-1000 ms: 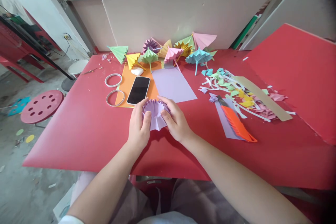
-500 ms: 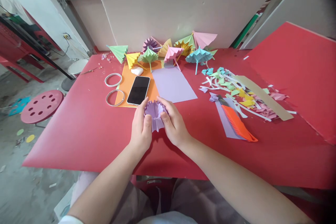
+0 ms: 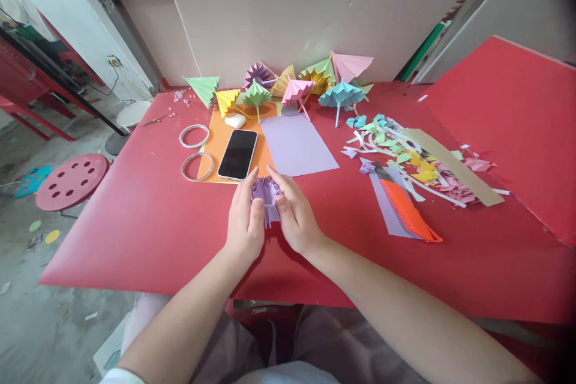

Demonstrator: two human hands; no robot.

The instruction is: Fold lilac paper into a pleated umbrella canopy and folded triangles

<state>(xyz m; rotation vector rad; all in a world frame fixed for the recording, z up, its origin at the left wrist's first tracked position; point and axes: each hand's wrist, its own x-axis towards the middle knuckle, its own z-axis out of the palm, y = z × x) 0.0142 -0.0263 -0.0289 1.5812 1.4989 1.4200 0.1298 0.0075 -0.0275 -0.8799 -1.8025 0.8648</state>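
1. My left hand (image 3: 245,222) is curled, thumb and fingers pinching the left side of the purple pleated paper (image 3: 266,193).
2. My right hand (image 3: 293,216) is likewise curled and grips the right side of that same paper, index finger laid over its top edge.
3. The pleated paper sits between both hands, squeezed into a tight bunch just above the red table (image 3: 148,228); I cannot tell whether its lower tip touches the surface.
4. Just beyond my left fingertips lies a black phone (image 3: 238,154) on an orange sheet (image 3: 216,144).
5. Left of the phone, two wire rings (image 3: 197,167) lie flat.
6. Just beyond my right fingertips lies a flat purple sheet (image 3: 297,144).
7. Well to the right of my right hand, an orange comb (image 3: 407,213) rests on a strip of purple paper, beside a heap of paper scraps (image 3: 405,156).
8. Far ahead of both hands, folded paper umbrellas (image 3: 288,87) line the wall.
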